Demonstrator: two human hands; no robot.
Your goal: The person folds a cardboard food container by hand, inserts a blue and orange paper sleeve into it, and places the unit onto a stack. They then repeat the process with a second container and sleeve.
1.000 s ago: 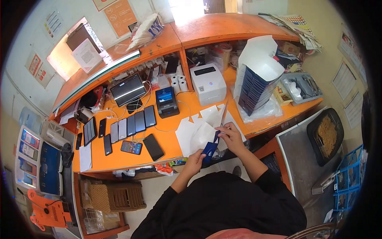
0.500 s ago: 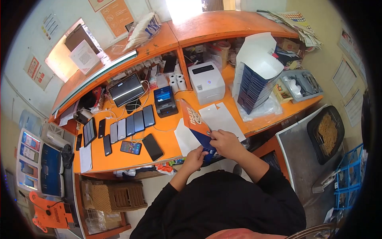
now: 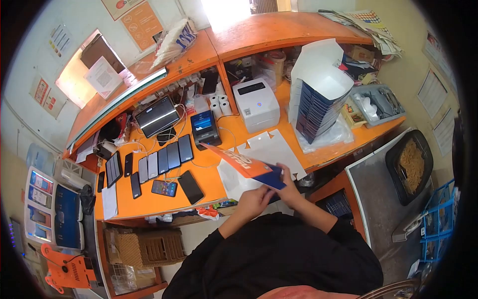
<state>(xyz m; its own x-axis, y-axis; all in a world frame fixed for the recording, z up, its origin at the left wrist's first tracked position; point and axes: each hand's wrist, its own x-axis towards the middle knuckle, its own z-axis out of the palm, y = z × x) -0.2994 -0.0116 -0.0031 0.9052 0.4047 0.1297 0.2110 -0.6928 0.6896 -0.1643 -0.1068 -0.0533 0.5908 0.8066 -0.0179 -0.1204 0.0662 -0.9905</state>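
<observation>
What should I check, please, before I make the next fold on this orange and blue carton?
1. Left hand grip on the carton: holds its blue end, ok.
2. Right hand grip: on the same end, ok.
3. Carton lifted off the counter: ok.
4. Crease lines aligned: cannot tell.
5. Orange tip clear of the card terminal: close, cannot tell.
6. White blanks lying flat beneath: ok.

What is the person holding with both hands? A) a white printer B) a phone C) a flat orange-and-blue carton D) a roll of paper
C: the left hand and right hand both grip the orange-and-blue carton above the white sheets.
</observation>
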